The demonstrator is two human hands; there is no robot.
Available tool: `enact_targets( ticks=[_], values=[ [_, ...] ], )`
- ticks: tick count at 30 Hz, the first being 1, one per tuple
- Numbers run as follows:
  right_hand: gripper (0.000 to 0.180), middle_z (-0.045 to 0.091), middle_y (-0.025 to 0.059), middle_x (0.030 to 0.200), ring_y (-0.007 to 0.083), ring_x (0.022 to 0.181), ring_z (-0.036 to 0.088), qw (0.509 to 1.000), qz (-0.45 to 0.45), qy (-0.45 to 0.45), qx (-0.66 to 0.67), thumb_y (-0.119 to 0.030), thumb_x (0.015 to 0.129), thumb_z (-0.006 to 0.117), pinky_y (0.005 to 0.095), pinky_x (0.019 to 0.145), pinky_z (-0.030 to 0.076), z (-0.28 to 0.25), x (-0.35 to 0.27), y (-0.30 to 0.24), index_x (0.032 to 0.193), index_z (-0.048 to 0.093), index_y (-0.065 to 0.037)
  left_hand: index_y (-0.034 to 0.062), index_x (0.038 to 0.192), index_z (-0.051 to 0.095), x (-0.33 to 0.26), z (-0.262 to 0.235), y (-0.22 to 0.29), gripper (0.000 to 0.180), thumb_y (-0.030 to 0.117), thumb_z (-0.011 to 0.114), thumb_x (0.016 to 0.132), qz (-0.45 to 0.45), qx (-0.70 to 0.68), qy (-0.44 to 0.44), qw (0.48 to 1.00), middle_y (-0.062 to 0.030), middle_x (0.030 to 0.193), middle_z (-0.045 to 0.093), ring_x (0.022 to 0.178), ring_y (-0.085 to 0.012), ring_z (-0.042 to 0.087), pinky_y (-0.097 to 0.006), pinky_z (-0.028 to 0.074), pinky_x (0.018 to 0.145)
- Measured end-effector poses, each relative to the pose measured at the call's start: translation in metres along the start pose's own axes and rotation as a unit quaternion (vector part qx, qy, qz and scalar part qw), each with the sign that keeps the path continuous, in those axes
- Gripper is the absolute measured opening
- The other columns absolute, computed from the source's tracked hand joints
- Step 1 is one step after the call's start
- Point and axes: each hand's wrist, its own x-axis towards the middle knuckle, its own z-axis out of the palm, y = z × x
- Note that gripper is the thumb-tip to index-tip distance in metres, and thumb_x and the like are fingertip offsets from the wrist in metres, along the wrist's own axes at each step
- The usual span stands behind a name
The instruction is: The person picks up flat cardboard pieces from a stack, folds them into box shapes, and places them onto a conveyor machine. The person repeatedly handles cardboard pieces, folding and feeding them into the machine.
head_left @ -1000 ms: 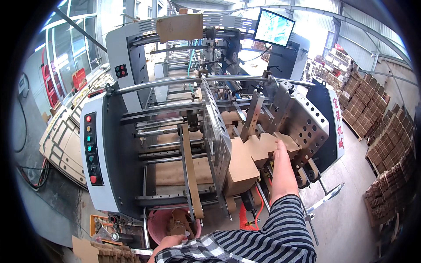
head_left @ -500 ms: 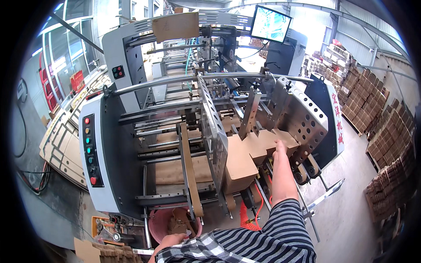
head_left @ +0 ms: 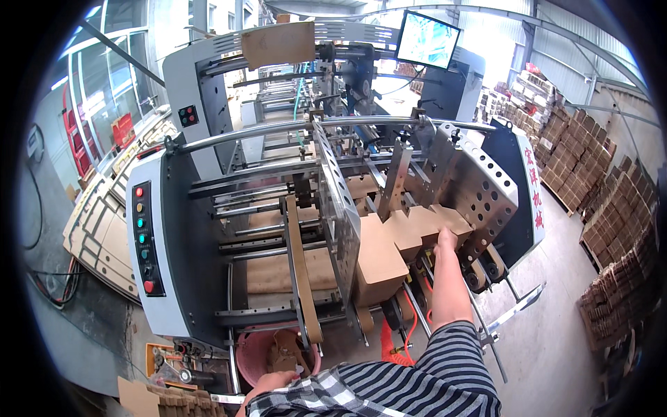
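Note:
A stack of brown cardboard blanks [head_left: 382,267] with a notched outline stands on edge at the feed end of a machine, between two perforated metal side plates. My right arm reaches forward to it. My right hand [head_left: 447,240] touches the near edge of the blanks toward their right end; its fingers look stretched out against the cardboard, partly hidden from view. Low at the left, my left hand [head_left: 276,381] is beside a pink basket [head_left: 244,361] containing brown cardboard scraps [head_left: 283,351]. Plaid cloth covers part of that hand, and its fingers are not clear.
A control panel [head_left: 144,238] with coloured buttons is on the machine's left housing. Belts, rollers and a metal bar [head_left: 333,124] cross the frame. Stacked cardboard [head_left: 622,243] lines the right side; a screen [head_left: 427,39] hangs at the back. A red coiled hose [head_left: 394,344] hangs below the blanks.
My right hand has shifted slightly nearer and to the right along the edge of the blanks. My left hand stays about where it was.

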Motion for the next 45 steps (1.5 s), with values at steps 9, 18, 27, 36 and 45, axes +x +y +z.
enact_targets(
  ticks=[9,18,27,36,45],
  values=[
    [0.025,0.065,0.0184,0.089,0.0332,0.088,0.062,0.853,-0.295,-0.115,-0.414,-0.023,0.075,0.059,0.0397,0.08,0.048,-0.046,-0.044,0.009,0.088,0.068,-0.004,0.0142,0.119,0.053,0.008,0.008,-0.012,0.045,0.037,0.048,0.082,0.034,0.042,0.001,0.999,-0.0182,0.106,0.061,0.102,-0.0329,0.057,-0.04,0.046,0.082],
    [0.024,0.064,0.0158,0.092,0.0334,0.09,0.06,0.854,-0.287,-0.049,-0.431,-0.027,0.081,0.056,0.0429,0.077,0.048,-0.039,-0.061,0.024,0.088,0.064,-0.005,0.0129,0.119,0.052,0.004,0.005,-0.01,0.044,0.035,0.049,0.081,0.036,0.042,0.009,0.998,-0.0193,0.105,0.061,0.101,-0.034,0.058,-0.042,0.046,0.081],
    [0.026,0.061,0.0122,0.103,0.0321,0.093,0.059,0.849,-0.315,-0.028,-0.423,-0.029,0.085,0.052,0.0425,0.077,0.048,-0.038,-0.071,0.032,0.096,0.061,-0.008,0.014,0.119,0.052,0.001,0.004,-0.005,0.043,0.035,0.049,0.082,0.014,0.008,0.005,1.0,-0.0181,0.109,0.06,0.103,-0.0335,0.057,-0.04,0.046,0.083],
    [0.029,0.062,0.0152,0.103,0.0321,0.097,0.058,0.854,-0.322,-0.021,-0.408,-0.028,0.086,0.049,0.0402,0.083,0.046,-0.036,-0.079,0.031,0.101,0.062,-0.006,0.0141,0.117,0.054,-0.005,0.006,-0.008,0.04,0.034,0.048,0.083,0.001,-0.003,0.008,1.0,-0.0162,0.112,0.06,0.106,-0.032,0.056,-0.038,0.045,0.087],
    [0.028,0.061,0.0157,0.102,0.0342,0.093,0.058,0.848,-0.342,-0.027,-0.405,-0.028,0.086,0.049,0.0426,0.079,0.046,-0.039,-0.073,0.035,0.098,0.061,-0.005,0.0167,0.123,0.053,0.008,0.022,-0.026,0.043,0.033,0.046,0.084,-0.007,0.028,-0.005,1.0,-0.016,0.115,0.059,0.106,-0.0317,0.056,-0.04,0.045,0.087]
  ],
)
